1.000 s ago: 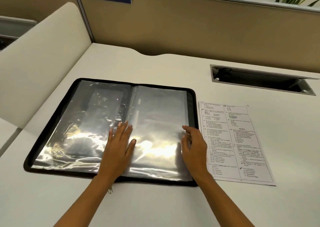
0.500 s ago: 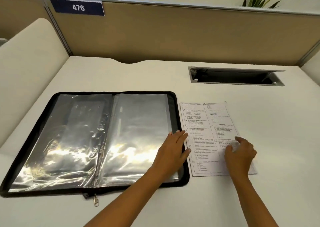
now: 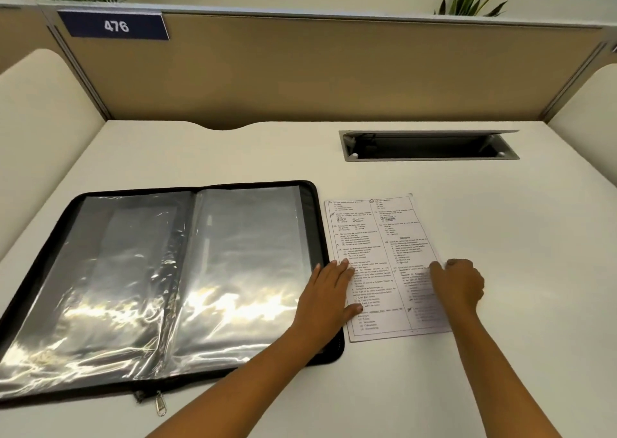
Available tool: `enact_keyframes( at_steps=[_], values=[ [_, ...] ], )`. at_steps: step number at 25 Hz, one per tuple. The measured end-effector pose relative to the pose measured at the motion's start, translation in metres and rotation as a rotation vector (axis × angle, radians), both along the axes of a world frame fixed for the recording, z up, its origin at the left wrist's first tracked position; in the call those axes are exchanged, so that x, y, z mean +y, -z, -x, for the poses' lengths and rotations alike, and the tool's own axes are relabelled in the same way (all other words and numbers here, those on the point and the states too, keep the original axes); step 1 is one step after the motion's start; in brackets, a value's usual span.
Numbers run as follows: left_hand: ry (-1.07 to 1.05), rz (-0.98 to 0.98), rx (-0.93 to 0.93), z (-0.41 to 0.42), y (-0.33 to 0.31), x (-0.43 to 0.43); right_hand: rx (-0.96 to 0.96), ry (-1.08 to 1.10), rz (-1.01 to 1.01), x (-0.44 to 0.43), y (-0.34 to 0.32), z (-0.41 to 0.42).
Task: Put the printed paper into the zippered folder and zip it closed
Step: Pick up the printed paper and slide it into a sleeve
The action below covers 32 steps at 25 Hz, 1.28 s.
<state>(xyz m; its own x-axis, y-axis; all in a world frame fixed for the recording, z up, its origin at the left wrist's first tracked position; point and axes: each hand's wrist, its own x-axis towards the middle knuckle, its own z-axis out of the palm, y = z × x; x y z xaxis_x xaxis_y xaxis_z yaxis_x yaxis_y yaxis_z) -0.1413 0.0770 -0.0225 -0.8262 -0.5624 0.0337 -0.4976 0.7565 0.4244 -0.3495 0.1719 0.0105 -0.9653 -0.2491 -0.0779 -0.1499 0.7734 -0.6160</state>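
Observation:
A black zippered folder [image 3: 160,280] lies open on the desk, its shiny clear plastic sleeves facing up. Its metal zip pull [image 3: 160,407] hangs at the near edge. The printed paper [image 3: 377,244] lies flat just right of the folder. My left hand [image 3: 329,299] rests flat with fingers spread across the folder's right edge and the paper's left edge. My right hand [image 3: 459,282] sits on the paper's right edge, fingers curled down onto the sheet; whether it grips the sheet I cannot tell.
A recessed cable tray [image 3: 429,145] with an open lid sits in the desk behind the paper. A tan partition [image 3: 334,70] with a blue "476" sign [image 3: 115,26] closes the back. Cream side dividers stand left and right.
Both hands left the folder's sleeves and moved right: the left to the folder's right edge, the right onto the paper. The view shifted right too.

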Motion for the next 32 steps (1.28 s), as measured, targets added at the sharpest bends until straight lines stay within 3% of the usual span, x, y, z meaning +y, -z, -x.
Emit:
enact_keyframes(
  at_steps=[3,7,13,21,23,28,32],
  values=[
    [-0.004,-0.016,0.002,0.001,-0.001,0.000,-0.150,-0.032,-0.041,-0.002,-0.009,0.016],
    [-0.012,-0.029,0.005,0.002,-0.001,0.000,-0.211,-0.118,-0.168,-0.003,-0.010,0.015],
    [-0.018,-0.031,-0.008,0.003,-0.002,0.001,-0.275,-0.185,0.158,0.010,-0.002,0.009],
    [-0.023,-0.081,-0.001,0.005,-0.004,0.002,-0.288,-0.340,0.175,0.027,-0.015,0.021],
    [-0.064,-0.203,0.080,0.007,-0.009,0.001,-0.256,-0.330,0.233,0.029,-0.016,0.016],
    [-0.407,-0.554,0.533,0.021,-0.036,-0.007,-0.280,-0.295,0.374,0.042,-0.027,0.003],
    [-0.511,-0.844,0.587,0.029,-0.061,-0.025,-0.255,-0.291,0.457,0.046,-0.045,-0.009]
  ],
)
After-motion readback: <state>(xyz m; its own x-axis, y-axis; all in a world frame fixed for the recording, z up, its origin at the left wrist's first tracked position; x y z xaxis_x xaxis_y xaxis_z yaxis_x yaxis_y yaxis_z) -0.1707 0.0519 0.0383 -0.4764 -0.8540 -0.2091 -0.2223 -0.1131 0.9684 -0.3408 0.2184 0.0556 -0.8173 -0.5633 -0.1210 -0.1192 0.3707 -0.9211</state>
